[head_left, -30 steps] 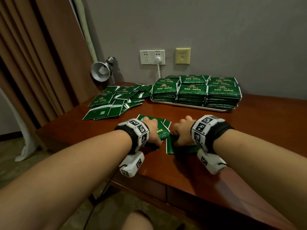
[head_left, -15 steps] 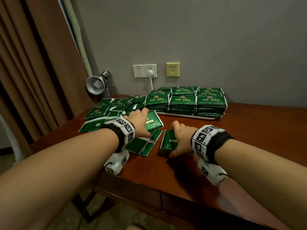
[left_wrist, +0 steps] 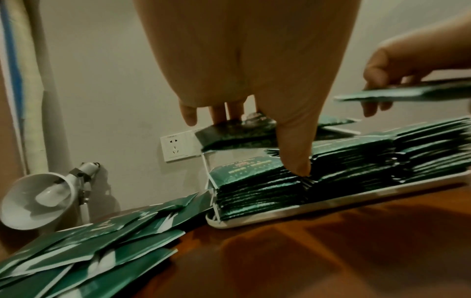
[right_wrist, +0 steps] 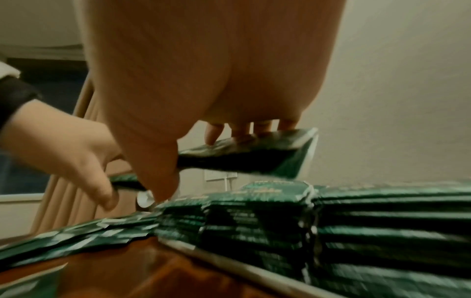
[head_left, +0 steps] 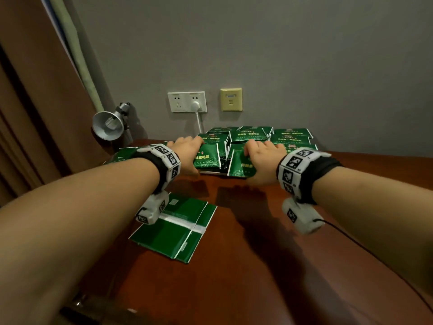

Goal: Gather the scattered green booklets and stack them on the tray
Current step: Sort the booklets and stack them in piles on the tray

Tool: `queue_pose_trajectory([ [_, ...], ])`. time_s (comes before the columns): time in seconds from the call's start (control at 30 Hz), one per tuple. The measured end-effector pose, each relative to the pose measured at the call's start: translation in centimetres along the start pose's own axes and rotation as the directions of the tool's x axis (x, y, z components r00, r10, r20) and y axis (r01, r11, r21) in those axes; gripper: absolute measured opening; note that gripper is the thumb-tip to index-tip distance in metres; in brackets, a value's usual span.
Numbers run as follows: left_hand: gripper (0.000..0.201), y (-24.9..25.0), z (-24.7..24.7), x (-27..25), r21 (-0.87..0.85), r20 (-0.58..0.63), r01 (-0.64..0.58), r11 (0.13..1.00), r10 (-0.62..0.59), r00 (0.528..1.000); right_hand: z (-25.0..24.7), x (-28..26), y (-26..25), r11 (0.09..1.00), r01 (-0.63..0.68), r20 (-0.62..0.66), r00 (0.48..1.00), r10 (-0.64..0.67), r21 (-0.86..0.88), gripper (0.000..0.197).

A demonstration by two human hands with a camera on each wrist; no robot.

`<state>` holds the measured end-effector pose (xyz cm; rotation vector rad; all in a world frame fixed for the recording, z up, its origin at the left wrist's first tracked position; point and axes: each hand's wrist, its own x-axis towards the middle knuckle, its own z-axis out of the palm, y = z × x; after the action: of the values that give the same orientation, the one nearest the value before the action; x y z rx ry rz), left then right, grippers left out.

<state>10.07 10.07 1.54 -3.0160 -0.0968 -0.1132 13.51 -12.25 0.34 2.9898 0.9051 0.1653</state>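
Green booklets stand in several stacks [head_left: 290,137] on a white tray [left_wrist: 331,203] against the wall. My left hand [head_left: 194,158] pinches one booklet [head_left: 207,158] between thumb and fingers, just above the tray's front-left stack [left_wrist: 254,181]. My right hand [head_left: 260,156] grips another booklet [head_left: 241,166] the same way, held tilted over the middle stacks [right_wrist: 382,221]. A few overlapping booklets [head_left: 178,228] lie on the table under my left wrist. A scattered pile [left_wrist: 89,252] spreads left of the tray.
A silver clamp lamp [head_left: 107,125] sits at the table's back left corner beside brown curtains [head_left: 35,113]. A wall socket [head_left: 187,102] with a plugged white cord is right behind the tray. A dark cable [head_left: 375,249] trails from my right wrist across the wooden table [head_left: 269,266].
Both hands lifted a booklet each off the near table and carried them forward to above the tray. A few booklets stayed behind on the near table.
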Motion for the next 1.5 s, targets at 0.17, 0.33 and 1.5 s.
queue_pose_trajectory([
  [0.17, 0.088, -0.6, 1.2, 5.9, 0.03, 0.055, -0.076, 0.997, 0.075, 0.996, -2.5, 7.5, 1.1, 0.996, -0.051, -0.016, 0.999, 0.052, 0.069, 0.067],
  [0.33, 0.088, -1.3, 2.2, 9.9, 0.071, 0.086, -0.185, 0.98, 0.179, 0.98, -4.8, 16.3, 0.1, 0.978, -0.111, 0.029, 0.994, 0.107, 0.176, 0.073],
  [1.5, 0.077, -2.6, 6.7, -10.4, -0.112, 0.355, 0.019, 0.994, 0.022, 0.935, 3.0, 0.0, -14.0, 0.946, 0.325, 0.424, 0.857, -0.293, -0.004, 0.061],
])
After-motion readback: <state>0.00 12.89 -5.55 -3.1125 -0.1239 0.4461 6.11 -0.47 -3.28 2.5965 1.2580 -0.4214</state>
